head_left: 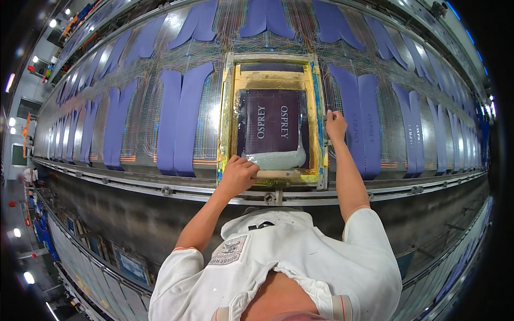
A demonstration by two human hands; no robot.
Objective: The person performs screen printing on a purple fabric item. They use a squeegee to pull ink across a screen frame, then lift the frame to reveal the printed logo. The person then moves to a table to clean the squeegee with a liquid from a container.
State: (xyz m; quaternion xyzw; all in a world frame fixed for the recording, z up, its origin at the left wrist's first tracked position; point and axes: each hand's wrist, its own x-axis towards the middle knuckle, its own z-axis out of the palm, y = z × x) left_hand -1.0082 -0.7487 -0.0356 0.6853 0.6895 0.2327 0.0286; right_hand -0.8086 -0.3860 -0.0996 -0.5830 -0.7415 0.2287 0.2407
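Observation:
A screen-printing frame [228, 107] with yellowed inner edges lies on the long printing table in front of me. Its dark purple mesh [272, 120] carries two columns of light lettering. Pale, wet ink [276, 159] is pooled along the near side of the mesh. Just behind that pool lies a wooden squeegee bar [281, 174], and my left hand [239, 174] is curled closed over its left end. My right hand [336, 125] is at the frame's right outer edge with its fingers closed. What those fingers pinch, if anything, is too small to make out.
Purple cut fabric pieces [184, 117] lie in rows along the table on both sides. Pieces to the right [356, 120] bear printed lettering. A metal rail [160, 190] runs along the table's near edge. Behind me, more framed screens [131, 265] stand beside another table.

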